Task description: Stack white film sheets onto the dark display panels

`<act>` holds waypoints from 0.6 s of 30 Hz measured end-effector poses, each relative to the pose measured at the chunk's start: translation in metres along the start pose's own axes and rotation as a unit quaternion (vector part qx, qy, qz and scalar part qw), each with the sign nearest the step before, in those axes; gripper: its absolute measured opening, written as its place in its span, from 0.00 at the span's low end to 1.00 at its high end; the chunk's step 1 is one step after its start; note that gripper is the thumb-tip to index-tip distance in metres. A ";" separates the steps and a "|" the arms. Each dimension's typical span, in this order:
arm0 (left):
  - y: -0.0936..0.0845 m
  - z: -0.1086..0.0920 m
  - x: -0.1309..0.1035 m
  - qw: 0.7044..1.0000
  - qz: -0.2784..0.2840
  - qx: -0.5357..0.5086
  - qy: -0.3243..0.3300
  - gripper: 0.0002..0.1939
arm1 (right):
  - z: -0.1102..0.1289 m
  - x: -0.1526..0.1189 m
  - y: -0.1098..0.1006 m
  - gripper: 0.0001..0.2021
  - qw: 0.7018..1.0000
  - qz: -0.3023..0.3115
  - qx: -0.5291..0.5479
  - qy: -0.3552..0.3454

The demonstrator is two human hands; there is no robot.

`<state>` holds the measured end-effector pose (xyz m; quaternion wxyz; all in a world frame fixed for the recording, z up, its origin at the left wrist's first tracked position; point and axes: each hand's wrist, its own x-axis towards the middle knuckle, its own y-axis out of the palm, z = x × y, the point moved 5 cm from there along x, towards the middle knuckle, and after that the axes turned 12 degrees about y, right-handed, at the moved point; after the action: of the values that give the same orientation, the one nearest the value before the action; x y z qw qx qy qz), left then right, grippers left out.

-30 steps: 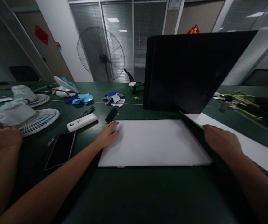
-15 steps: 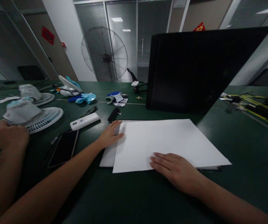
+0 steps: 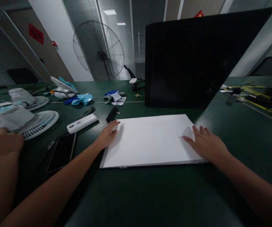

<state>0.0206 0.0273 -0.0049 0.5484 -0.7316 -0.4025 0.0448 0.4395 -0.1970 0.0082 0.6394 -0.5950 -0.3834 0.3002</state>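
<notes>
The white sheet [image 3: 150, 142] now lies almost square over the thin panel [image 3: 104, 157] on the bench [image 3: 136, 195]; half a second ago it sat askew, jutting past the panel's near side and right end. Only a narrow strip of panel shows at the left and along the near side, so the two outlines look nearly matched. The hands are well apart and grip nothing: the left hand [image 3: 106, 135] rests at the sheet's left end, while the right hand [image 3: 208, 145] has moved to its right end, thumb spread over the paper. Beyond, toward the bench's far edge, stands a black slab [image 3: 192, 63]. A phone [image 3: 62, 151] lies left of the sheet, and another person's hand [image 3: 3, 143] is farther left.
</notes>
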 end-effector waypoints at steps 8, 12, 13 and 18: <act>0.000 -0.006 -0.001 1.000 0.027 0.001 -0.006 0.24 | 0.004 -0.010 -0.003 0.46 0.999 0.045 -0.006 0.029; -0.001 -0.010 -0.001 0.999 0.027 0.022 0.002 0.24 | 0.005 -0.008 -0.007 0.43 0.998 0.049 0.029 0.024; -0.001 -0.011 -0.001 0.999 0.026 0.028 0.005 0.24 | 0.004 -0.006 -0.008 0.42 0.997 0.050 0.042 0.026; 0.004 -0.011 -0.002 0.996 0.053 0.059 0.026 0.26 | -0.012 0.010 -0.005 0.34 0.983 0.069 0.151 0.077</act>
<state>0.0272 0.0173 -0.0048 0.5978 -0.7192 -0.3453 0.0785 0.4545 -0.1960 0.0144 0.7273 -0.5382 -0.2412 0.3509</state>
